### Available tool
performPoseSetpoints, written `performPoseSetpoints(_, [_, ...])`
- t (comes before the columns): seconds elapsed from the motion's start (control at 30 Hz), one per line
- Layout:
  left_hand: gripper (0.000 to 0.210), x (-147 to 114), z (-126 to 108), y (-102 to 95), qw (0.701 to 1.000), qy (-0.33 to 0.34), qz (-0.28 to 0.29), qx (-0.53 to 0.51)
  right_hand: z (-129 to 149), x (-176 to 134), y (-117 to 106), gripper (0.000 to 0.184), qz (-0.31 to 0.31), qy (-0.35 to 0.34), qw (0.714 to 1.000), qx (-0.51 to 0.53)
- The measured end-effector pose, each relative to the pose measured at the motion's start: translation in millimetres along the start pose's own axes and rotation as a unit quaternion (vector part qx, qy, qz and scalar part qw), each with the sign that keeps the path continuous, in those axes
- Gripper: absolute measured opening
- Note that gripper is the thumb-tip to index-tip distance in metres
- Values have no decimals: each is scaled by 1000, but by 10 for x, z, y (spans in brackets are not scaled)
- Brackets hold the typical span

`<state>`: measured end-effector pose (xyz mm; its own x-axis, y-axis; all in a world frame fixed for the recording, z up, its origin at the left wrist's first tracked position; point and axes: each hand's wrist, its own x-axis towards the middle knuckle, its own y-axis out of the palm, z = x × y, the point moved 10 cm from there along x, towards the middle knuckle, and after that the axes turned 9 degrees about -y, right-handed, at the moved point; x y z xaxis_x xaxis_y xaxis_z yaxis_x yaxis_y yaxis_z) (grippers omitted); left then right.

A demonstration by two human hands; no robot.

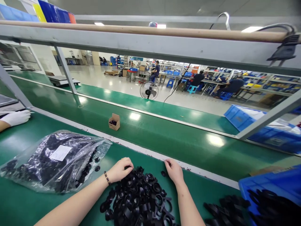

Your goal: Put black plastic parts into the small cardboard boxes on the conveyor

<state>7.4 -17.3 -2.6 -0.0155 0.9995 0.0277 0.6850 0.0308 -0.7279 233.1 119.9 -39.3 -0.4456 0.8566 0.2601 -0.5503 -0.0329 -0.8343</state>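
Left hand (121, 169) at the far left edge of a loose pile of small black plastic parts (138, 197), fingers bent in against it; cannot tell whether a part is gripped. Right hand (174, 171) curled off the pile's right side, fingertips by the pale strip (141, 151); its grip, if any, is hidden. One stray black disc (163, 173) just beside it. Green room between pile and clear plastic bag (55, 169) is narrow, wider toward the blue bin (268, 185). Beyond the strip, a small carton (114, 126) stands on a broad green surface (164, 135).
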Motion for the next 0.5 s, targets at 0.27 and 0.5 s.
performPoseSetpoints(0.27, [12, 358, -581, 679, 991, 107, 79, 22, 2, -9, -32, 27, -19, -3, 1000, 7])
performPoseSetpoints(0.5, [32, 35, -731, 167, 986, 139, 53, 80, 12, -14, -47, 27, -19, -2, 1000, 1])
